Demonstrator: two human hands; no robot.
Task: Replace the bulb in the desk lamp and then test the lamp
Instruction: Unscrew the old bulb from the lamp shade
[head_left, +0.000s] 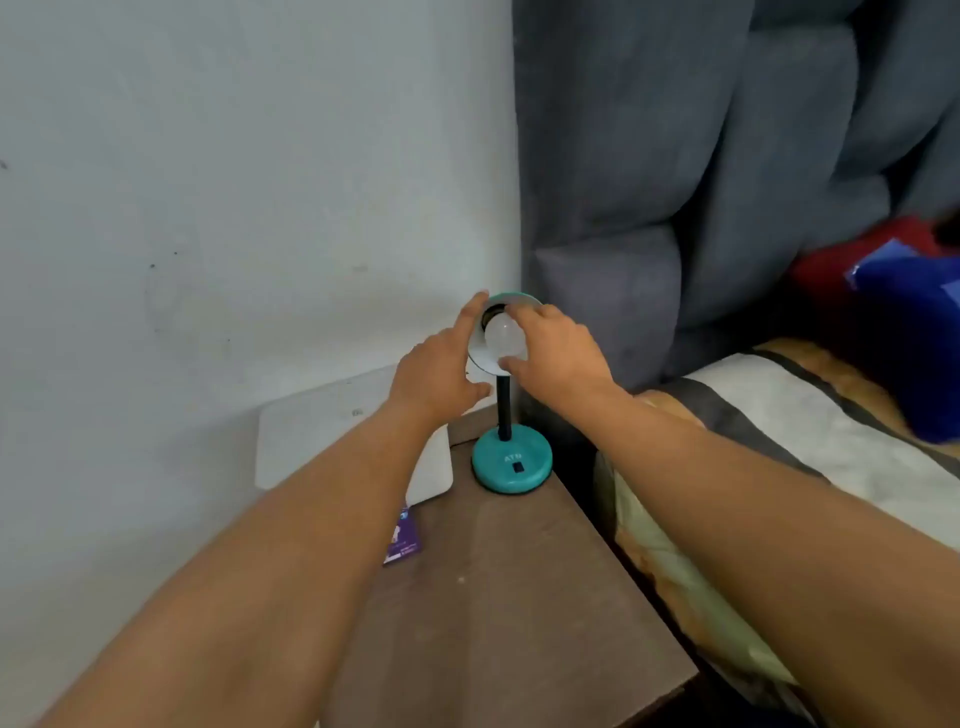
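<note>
A small teal desk lamp stands at the far end of a brown side table, its round base (511, 465) bearing a black switch. A black stem rises to the teal shade (519, 298), whose white inside faces me. A white bulb (503, 336) sits in the shade's socket. My left hand (441, 371) holds the shade's left rim, with the forefinger along its edge. The fingers and thumb of my right hand (558, 351) are closed around the bulb from the right.
The brown side table (519, 597) runs toward me from a pale wall. A white flat box (431, 467) leans at its left edge, with a purple card (402, 538) beside it. Grey curtains hang behind, and a bed (805, 431) lies to the right.
</note>
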